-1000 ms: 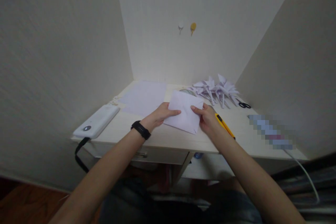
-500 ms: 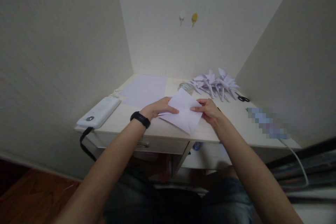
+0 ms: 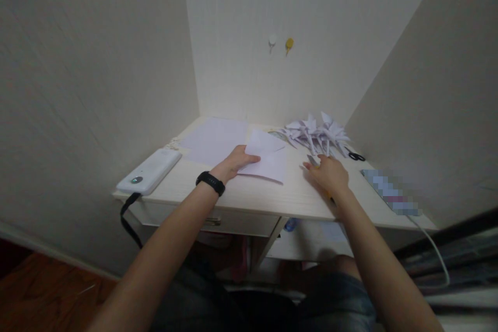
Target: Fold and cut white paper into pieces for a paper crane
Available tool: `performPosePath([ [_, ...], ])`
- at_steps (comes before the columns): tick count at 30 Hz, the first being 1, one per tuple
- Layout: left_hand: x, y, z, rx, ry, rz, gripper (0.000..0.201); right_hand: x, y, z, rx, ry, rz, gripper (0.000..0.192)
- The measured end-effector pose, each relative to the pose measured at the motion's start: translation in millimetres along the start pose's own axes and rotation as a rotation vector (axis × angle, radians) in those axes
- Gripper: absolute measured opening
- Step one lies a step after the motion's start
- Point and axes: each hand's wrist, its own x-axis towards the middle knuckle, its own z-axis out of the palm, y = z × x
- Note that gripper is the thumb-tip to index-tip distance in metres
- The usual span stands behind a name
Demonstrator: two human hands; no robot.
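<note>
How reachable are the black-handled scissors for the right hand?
Likely yes: the scissors lie on the desk just beyond the right hand, with nothing visibly blocking. That hand is at the yellow cutter, so may have to leave it first.

Left hand [image 3: 237, 160] holds folded white paper [image 3: 266, 162], thumb uppermost, mid-worktop [image 3: 233, 197]; right hand [image 3: 329, 174] over a yellow cutter [image 3: 315, 163], grip unclear from here | loose sheets [image 3: 216, 136] toward back left corner; folded-paper pile [image 3: 313, 132] near back right corner; black scissors [image 3: 356, 156] by right edge | white device [image 3: 151, 170] at front left corner
</note>
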Motion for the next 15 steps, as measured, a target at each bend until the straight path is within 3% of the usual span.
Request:
performPosePath([
  [7,1.1,-2.1,-1.4,-0.077,-0.039,0.032,0.037,4.2,7.2,8.0,-0.110,-0.165,0.024,0.049],
  [15,-4.3,6.1,1.3,-0.091,-0.018,0.086,0.036,-0.6,11.8,0.0,-0.088,-0.016,-0.011,0.043],
])
